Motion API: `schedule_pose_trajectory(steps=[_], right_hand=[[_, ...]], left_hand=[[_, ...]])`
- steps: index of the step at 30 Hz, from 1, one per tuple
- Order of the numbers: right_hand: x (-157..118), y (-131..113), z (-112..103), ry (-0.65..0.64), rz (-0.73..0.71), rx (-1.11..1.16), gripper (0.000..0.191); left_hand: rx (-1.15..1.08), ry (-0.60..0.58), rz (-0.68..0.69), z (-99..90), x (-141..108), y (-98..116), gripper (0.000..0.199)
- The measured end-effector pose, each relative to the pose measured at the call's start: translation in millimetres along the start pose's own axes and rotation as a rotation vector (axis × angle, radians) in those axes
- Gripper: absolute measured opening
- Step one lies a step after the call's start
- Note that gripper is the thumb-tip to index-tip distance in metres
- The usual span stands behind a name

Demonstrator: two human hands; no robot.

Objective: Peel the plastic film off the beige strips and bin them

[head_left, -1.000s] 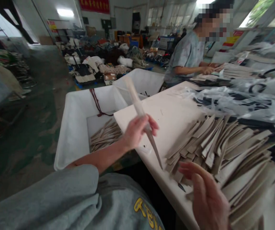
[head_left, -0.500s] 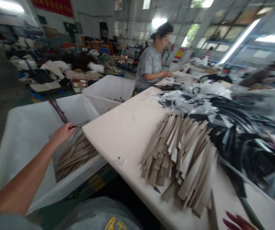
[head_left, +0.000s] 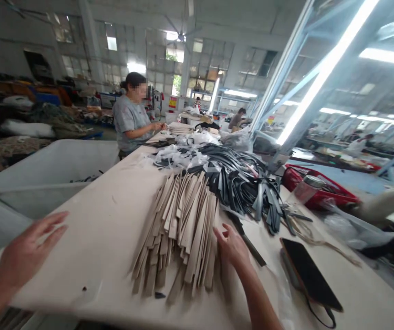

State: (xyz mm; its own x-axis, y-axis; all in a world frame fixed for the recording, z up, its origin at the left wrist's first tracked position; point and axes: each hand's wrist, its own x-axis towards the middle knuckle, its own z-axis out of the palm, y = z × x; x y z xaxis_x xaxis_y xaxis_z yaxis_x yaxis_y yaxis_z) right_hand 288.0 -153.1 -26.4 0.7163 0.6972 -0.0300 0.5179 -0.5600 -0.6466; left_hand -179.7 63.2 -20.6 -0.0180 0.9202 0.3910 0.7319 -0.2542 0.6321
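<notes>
A pile of flat beige strips (head_left: 179,229) lies fanned out on the pale table (head_left: 90,224) in front of me. At the pile's right edge is my right hand (head_left: 232,244), fingers apart; its fingertips are close to the outermost strips, and I cannot tell whether they touch. My left hand (head_left: 28,254) hovers over the table's left part, fingers stretched out and holding nothing. Behind the beige pile spreads a heap of black strips (head_left: 238,178) mixed with clear plastic wrapping (head_left: 190,153).
White bins (head_left: 59,160) stand along the table's left side. To the right lie a phone (head_left: 310,272) with a cable, a red basket (head_left: 320,188) and a jar (head_left: 309,188). A co-worker (head_left: 133,114) stands farther up the table's left edge.
My left hand has let go of a dark strip at the bin and come over the table. My right hand has moved up beside the beige pile. The view has turned right.
</notes>
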Motion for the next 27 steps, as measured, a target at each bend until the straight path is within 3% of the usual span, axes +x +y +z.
schedule_pose_trajectory(steps=[4,7,10,14,17,22,24,27], right_hand=[[31,-23,15,-0.002,0.015,0.016,0.076],[43,-23,18,-0.023,0.041,0.111,0.051],[48,-12,16,-0.002,0.091,0.235,0.029],[49,-3,10,0.013,0.107,0.49,0.019],[48,-4,5,0.001,0.095,0.739,0.014],[48,-5,-5,-0.015,0.096,1.137,0.019],[49,-3,-8,0.005,0.111,1.262,0.026],[49,-2,-13,0.03,0.119,1.414,0.038]], left_hand=[[-0.179,-0.158,0.148,36.4,-22,39,0.042],[-0.232,-0.241,0.208,56.0,-37,46,0.044],[-0.288,-0.342,0.139,69.4,-46,39,0.048],[-0.394,-0.41,-0.017,76.8,-44,37,0.053],[-0.422,-0.42,-0.055,76.1,-26,53,0.057],[-0.544,-0.419,-0.01,84.2,24,104,0.056],[-0.579,-0.417,0.06,98.5,48,129,0.052],[-0.582,-0.439,0.213,135.7,82,176,0.047]])
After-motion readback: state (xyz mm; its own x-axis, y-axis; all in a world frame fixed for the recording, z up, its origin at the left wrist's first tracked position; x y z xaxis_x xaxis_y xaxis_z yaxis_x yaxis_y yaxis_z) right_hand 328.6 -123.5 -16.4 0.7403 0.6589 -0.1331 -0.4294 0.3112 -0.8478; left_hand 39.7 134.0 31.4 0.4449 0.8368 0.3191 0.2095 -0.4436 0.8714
